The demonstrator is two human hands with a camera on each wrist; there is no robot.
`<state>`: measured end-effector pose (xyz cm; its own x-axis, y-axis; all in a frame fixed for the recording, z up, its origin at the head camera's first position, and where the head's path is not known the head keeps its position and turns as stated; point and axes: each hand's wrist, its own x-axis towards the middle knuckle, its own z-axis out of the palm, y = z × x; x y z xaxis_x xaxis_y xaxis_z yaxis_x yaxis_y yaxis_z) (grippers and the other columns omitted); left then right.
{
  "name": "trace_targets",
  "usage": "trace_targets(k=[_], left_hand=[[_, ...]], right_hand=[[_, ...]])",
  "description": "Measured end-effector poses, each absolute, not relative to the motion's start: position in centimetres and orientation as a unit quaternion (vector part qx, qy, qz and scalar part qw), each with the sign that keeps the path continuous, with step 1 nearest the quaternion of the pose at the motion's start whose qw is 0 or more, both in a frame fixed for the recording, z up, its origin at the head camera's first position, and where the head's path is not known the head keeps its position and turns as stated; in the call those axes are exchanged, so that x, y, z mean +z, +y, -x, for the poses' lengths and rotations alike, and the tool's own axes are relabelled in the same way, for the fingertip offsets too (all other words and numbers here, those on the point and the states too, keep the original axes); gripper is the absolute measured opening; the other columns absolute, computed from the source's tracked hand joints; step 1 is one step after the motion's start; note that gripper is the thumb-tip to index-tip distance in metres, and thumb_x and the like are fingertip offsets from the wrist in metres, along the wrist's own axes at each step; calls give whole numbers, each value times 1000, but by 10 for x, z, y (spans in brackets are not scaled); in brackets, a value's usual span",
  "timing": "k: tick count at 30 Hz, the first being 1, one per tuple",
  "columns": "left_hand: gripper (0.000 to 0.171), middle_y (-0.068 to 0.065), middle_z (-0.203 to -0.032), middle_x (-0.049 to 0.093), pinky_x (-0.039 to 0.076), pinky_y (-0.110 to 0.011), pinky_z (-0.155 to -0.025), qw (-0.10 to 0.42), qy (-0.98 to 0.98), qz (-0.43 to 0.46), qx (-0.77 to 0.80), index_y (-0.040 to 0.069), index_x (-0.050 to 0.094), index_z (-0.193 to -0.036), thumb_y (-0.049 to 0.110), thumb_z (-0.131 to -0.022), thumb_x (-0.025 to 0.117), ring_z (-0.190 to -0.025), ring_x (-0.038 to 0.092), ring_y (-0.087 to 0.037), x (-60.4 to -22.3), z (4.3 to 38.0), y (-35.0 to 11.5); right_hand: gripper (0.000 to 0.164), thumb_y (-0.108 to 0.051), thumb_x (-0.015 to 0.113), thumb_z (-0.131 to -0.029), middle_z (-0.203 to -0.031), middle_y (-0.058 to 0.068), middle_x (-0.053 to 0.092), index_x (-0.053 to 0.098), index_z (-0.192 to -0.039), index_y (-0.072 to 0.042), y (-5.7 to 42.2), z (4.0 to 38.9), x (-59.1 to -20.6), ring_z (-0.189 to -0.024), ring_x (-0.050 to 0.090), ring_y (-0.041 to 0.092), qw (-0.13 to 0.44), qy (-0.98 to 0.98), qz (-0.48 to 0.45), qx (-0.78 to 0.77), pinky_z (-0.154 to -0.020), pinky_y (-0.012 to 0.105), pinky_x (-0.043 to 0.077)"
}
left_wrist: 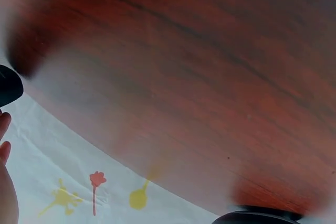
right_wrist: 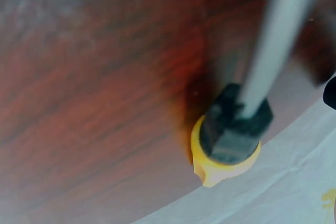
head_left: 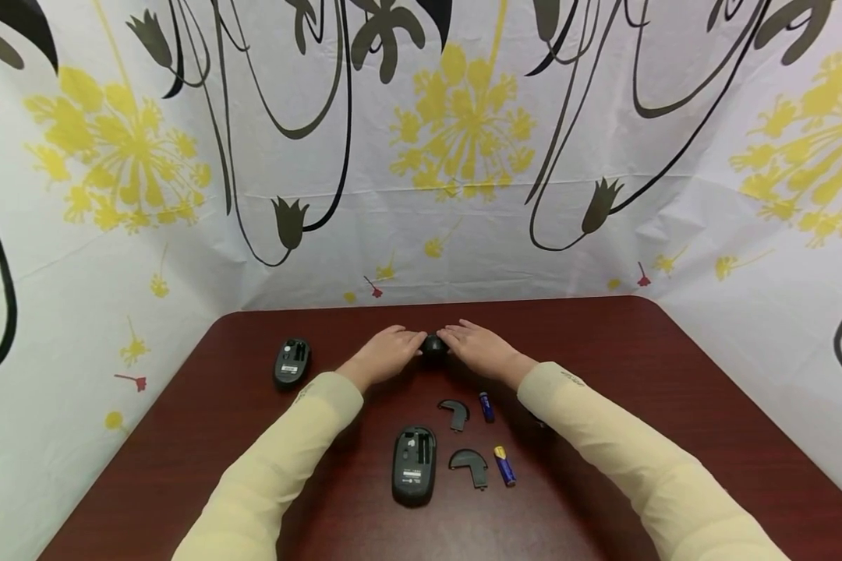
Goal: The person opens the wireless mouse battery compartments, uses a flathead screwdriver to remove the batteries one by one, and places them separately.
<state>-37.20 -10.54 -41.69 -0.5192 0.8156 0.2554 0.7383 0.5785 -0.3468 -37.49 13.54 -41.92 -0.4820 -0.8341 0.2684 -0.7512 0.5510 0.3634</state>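
Note:
At the far middle of the table, a dark rounded computer mouse (head_left: 433, 346) sits between my two hands. My left hand (head_left: 387, 354) holds its left side with the fingertips. From the opposite side my right hand (head_left: 482, 351) grips it, fingers reaching along the edge. The left wrist view catches only the mouse's dark end (left_wrist: 8, 86) with fingertips (left_wrist: 4, 153) just below it. Its underside is hidden. Nearer me lie two dark curved battery covers (head_left: 456, 414), (head_left: 472, 466) and two blue batteries, one (head_left: 486, 407) behind the other (head_left: 504, 467).
An upturned mouse with its battery bay exposed (head_left: 291, 362) lies at the far left, another (head_left: 415, 467) at the front middle. A tool with a yellow-and-black handle (right_wrist: 228, 140) and grey shaft shows blurred in the right wrist view. Patterned cloth (head_left: 463, 257) hangs behind the brown table (head_left: 603, 327).

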Motion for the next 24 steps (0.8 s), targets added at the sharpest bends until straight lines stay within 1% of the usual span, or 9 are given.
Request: trace_targets(k=[8,10,13,15,18,21,24], left_hand=[[37,-12,-117,65,50,-34,-93,214,-862,459,-4,-1,54,-129,15,-97,61,-106,63,-22,-415,371,-107],[33,-11,-114,66,51,-34,-90,218,-860,461,-31,0,55,-127,14,-97,61,-103,64,-22,-414,369,-107],[27,-9,-110,65,52,-33,-86,215,-856,462,-85,2,55,-124,13,-99,57,-99,64,-21,-411,367,-108],[25,-9,-108,64,52,-33,-85,208,-854,460,-124,3,55,-124,13,-101,53,-99,63,-20,-409,365,-108],[26,-10,-113,63,52,-33,-84,184,-856,446,-185,3,55,-126,13,-102,50,-101,63,-20,-404,360,-108],[29,-10,-120,62,52,-33,-85,159,-861,423,-233,5,55,-129,15,-103,48,-105,62,-19,-399,356,-108],[30,-10,-123,62,52,-33,-85,139,-862,405,-271,6,56,-130,17,-104,46,-107,62,-18,-395,353,-107]], right_hand=[[44,-11,65,-94,-130,17,58,51,-134,3,137,370,-412,-122,54,26,209,-863,-458,-41,-108,42,36],[44,-11,65,-94,-130,16,58,51,-134,1,138,369,-411,-121,55,26,213,-865,-453,-26,-106,41,39],[44,-8,66,-93,-128,13,59,50,-135,-1,139,367,-408,-117,57,24,215,-868,-448,10,-100,38,45],[45,-5,65,-93,-125,12,61,49,-135,-3,139,366,-406,-114,59,23,208,-872,-442,36,-95,37,48],[43,-2,62,-94,-120,10,63,49,-134,-5,139,360,-397,-108,62,21,185,-876,-438,84,-89,36,52],[36,-5,55,-99,-118,9,64,48,-134,-6,138,355,-387,-103,64,20,156,-879,-433,129,-84,36,53],[31,-9,47,-103,-117,10,64,47,-134,-5,136,351,-381,-98,66,22,132,-878,-428,169,-79,35,54]])
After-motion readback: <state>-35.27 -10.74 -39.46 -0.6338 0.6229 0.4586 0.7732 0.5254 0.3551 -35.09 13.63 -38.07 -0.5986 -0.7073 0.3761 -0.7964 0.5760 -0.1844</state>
